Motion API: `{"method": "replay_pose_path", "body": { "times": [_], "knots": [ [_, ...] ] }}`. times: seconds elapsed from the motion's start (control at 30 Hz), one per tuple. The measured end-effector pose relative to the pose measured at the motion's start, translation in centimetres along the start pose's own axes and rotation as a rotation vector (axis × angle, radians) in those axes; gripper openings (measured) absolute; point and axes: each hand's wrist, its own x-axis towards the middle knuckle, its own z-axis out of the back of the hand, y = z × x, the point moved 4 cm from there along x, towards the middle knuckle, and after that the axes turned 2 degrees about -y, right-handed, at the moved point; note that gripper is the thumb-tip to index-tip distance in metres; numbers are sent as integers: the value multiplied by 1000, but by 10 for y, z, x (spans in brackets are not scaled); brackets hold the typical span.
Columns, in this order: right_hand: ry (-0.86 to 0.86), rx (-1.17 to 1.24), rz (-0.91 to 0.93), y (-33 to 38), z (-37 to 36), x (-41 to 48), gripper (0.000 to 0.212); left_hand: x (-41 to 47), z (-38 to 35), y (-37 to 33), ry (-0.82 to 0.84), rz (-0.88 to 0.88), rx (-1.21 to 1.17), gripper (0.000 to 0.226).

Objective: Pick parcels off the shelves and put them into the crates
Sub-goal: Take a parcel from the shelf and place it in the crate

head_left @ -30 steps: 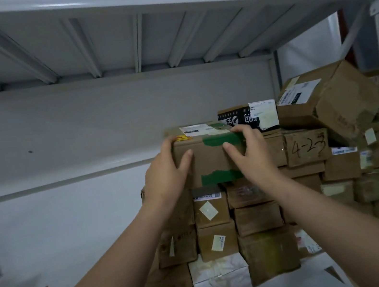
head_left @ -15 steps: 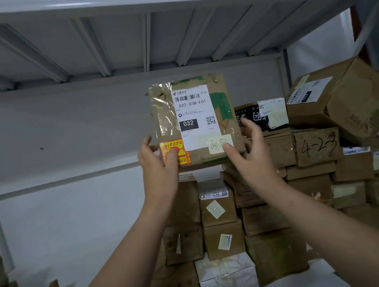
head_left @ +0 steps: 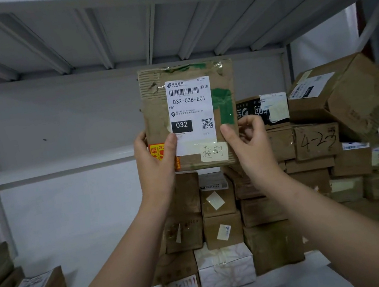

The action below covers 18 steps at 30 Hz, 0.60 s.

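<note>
left hand [head_left: 155, 164] and right hand [head_left: 246, 143] gripping upright labelled parcel [head_left: 191, 115]

Left hand [head_left: 156, 167], right hand [head_left: 251, 149] — one held parcel [head_left: 191, 107], over twenty boxes [head_left: 316, 138].

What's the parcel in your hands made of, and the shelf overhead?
Parcel: looks like brown corrugated cardboard, matte; ribbing shows at its scuffed top-left corner, glossy clear tape and a paper label on top. Shelf: probably painted metal, smooth pale grey, with pressed ribs underneath.
</note>
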Motion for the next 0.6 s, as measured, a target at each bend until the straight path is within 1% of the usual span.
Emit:
{"method": "replay_pose_path", "body": {
  "times": [0.13,0.27,0.47,0.6],
  "knots": [
    [13,32,-1,9,3,-6,31,-8,0,-4,1,6,0,41],
    [-5,22,12,19,3,-15,29,-14,4,-10,-2,13,-18,42],
    [-19,-63,74,30,5,-38,25,-27,12,-17,26,41,-67,39],
    [-69,-82,60,37,13,-60,25,-47,15,-17,43,69,-109,40]
  ]
}}
